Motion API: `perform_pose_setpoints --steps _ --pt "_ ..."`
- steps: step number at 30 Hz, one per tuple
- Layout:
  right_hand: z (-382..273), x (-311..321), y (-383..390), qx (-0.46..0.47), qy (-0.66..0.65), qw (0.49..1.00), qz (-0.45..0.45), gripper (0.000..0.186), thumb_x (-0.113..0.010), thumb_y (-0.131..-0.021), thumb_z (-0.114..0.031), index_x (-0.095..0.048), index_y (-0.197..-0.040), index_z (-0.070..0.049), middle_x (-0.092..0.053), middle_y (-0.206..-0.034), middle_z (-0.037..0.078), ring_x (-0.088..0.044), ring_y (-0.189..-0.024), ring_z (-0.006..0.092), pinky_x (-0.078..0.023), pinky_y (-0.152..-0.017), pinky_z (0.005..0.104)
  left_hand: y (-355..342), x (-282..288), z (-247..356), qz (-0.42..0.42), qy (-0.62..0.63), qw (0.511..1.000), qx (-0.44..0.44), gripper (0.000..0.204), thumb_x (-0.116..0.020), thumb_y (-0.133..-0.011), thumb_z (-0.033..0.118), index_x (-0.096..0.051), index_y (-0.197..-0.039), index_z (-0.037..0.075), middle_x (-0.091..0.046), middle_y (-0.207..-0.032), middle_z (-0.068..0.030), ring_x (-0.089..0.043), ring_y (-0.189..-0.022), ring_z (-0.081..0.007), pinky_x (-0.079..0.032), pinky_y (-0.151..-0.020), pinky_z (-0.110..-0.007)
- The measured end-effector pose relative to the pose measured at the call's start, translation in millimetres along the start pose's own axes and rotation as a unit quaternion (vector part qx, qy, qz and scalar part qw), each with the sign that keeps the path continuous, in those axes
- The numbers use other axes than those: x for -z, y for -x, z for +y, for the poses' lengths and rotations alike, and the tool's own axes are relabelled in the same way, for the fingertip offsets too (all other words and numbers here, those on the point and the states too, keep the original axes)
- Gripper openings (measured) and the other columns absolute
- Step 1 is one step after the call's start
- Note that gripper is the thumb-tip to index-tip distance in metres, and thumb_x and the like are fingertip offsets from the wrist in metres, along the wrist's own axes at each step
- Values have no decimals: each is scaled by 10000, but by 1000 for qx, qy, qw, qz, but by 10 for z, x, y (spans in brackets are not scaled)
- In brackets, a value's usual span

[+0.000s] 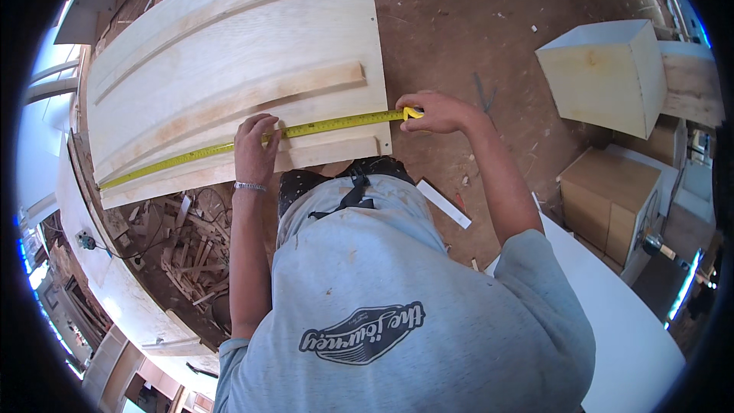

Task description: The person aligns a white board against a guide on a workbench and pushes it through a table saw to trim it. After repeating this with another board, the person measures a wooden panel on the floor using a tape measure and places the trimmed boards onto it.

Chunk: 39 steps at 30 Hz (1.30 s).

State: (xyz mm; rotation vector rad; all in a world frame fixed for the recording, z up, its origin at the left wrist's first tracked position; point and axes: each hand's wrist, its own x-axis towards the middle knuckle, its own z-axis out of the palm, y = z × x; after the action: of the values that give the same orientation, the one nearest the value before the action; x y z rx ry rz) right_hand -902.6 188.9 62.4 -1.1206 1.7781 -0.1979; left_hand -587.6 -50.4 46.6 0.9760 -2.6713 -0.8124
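A yellow tape measure (329, 126) is drawn out lengthwise over a pale plywood panel (321, 34). My right hand (440, 112) grips its yellow case just past the panel's right edge. The blade runs left to the panel's far left end. Partway along, my left hand (255, 151) lies over the blade, its fingers bent and closed around it. Three long wooden strips lie on the panel: one strip (252, 1) by the far side, a middle strip (306, 82), and a near strip (332, 152) just below the tape.
Wood offcuts (195, 260) and cables lie on the ground at left. A white box (600, 69) and a brown cabinet (612, 199) stand at right, beside a large white board (634, 329). A short white strip (443, 203) lies on the brown floor near my legs.
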Motion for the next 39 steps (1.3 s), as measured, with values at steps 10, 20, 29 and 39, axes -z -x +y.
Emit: perform_pose_setpoints --steps 10,20,29,39 --pt "-18 -119 110 -6 1 1000 29 524 -734 -868 -429 -602 -1293 -153 -634 -1201 178 -599 -1156 357 -481 -975 443 30 -117 17 15 -12 1000 5 169 -746 -814 117 -745 -983 122 -659 -1161 -100 -605 -1118 -330 -496 -977 -435" --pt "-40 -211 45 19 29 997 62 511 -733 -871 -402 -596 -1271 -114 -644 -1171 182 -599 -1124 377 -481 -967 452 99 -186 -121 54 13 998 2 185 -762 -787 109 -753 -972 113 -652 -1183 -114 -596 -1137 -322 -511 -971 -421" --pt "-629 -179 68 27 -16 999 18 510 -760 -831 -376 -661 -1208 -48 -699 -1114 158 -659 -1039 260 -505 -909 399 421 700 -499 299 -68 940 151 971 -856 -787 341 -329 -1540 26 -424 -1486 -236 -349 -1418 -391 -279 -1193 -463" --pt "-627 -287 198 28 -51 998 -31 458 -777 -823 -281 -650 -1190 -37 -696 -1077 129 -650 -999 220 -503 -906 355 969 916 -2035 547 306 689 364 550 -622 -997 197 -441 -1415 -111 -591 -1330 -248 -602 -1204 -276 -472 -1037 -342"
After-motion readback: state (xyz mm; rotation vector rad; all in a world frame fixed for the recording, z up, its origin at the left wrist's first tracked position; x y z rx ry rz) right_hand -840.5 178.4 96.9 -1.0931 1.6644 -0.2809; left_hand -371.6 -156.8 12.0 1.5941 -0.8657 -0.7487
